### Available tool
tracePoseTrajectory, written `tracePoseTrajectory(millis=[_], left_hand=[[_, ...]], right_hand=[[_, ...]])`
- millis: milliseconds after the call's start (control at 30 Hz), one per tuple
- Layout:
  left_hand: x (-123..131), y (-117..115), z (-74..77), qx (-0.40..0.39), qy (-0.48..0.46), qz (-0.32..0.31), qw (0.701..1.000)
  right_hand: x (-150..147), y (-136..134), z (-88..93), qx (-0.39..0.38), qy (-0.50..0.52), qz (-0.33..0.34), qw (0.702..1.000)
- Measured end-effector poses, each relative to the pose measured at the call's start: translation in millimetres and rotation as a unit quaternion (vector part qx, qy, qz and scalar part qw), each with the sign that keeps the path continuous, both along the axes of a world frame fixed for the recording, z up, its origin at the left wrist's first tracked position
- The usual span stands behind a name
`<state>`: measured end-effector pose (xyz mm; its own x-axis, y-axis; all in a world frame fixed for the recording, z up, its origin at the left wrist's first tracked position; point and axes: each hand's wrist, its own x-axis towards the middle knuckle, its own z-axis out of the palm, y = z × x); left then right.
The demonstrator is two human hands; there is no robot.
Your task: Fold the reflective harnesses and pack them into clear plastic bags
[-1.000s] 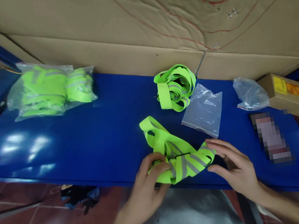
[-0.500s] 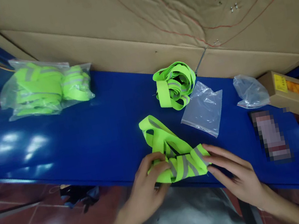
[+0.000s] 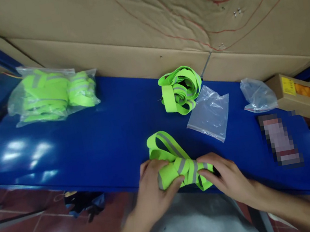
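Note:
A bunched neon-yellow reflective strap (image 3: pixel 187 170) with grey stripes is gripped at both ends, close to the table's front edge. My left hand (image 3: pixel 157 185) is closed round its left end, thumb on top. On the right end, my right hand (image 3: pixel 227 175) is closed too, its thumb and fingers pinching the folds. One loop of the strap stands up behind my left hand and leans back over the table. Farther back lies a second coiled reflective strap (image 3: pixel 182 89), untouched. Beside that coil is a flat clear zip bag (image 3: pixel 210 114).
Bagged reflective straps (image 3: pixel 46 95) lie at the back left of the blue table (image 3: pixel 110 132). To the right are a crumpled clear bag (image 3: pixel 257 94), a cardboard box (image 3: pixel 297 92) and a blurred-out phone-like object (image 3: pixel 281 139). A cardboard wall (image 3: pixel 96 22) rises behind.
Both hands have shifted their grip on the strap, and the right hand has moved left, nearer the other. The bundle is more tightly gathered, and its rear loop has changed shape.

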<state>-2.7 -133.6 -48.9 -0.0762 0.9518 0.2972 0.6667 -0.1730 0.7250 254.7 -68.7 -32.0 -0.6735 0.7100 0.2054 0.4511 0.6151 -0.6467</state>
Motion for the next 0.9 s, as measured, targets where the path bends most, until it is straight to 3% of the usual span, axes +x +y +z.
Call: tracePoseTrajectory(millis=[133, 300, 367, 433, 567, 700, 767, 900], left_hand=[[5.5, 4.7, 2.1, 0.004, 0.119, 0.028, 0.992], [9.9, 6.7, -0.8, 0.077, 0.209, 0.096, 0.970], [8.3, 6.8, -2.1, 0.102, 0.214, 0.068, 0.969], [4.0, 6.0, -1.8, 0.096, 0.213, 0.001, 0.972], [-9.5, -1.6, 1.8, 0.075, 0.220, -0.116, 0.966], [-23.1, -8.7, 3.5, 0.049, 0.230, -0.177, 0.956], [-27.2, -6.8, 3.8, 0.060, 0.208, -0.192, 0.957], [-28.2, 6.5, 10.7, 0.063, 0.106, -0.179, 0.976]], right_hand=[[-16.5, 3.0, -0.9, -0.016, 0.013, -0.018, 1.000], [-17.7, 7.4, 3.0, 0.113, -0.041, -0.006, 0.993], [-13.3, 4.6, 3.9, 0.143, -0.074, 0.039, 0.986], [-8.5, -0.5, 3.9, 0.164, -0.114, 0.076, 0.977], [-0.8, -12.0, 1.3, 0.202, -0.171, 0.088, 0.960], [1.9, -18.3, -3.2, 0.236, -0.144, 0.098, 0.956], [0.1, -18.3, -3.7, 0.204, -0.099, 0.099, 0.969], [-10.9, -10.8, 5.0, -0.011, 0.013, 0.056, 0.998]])
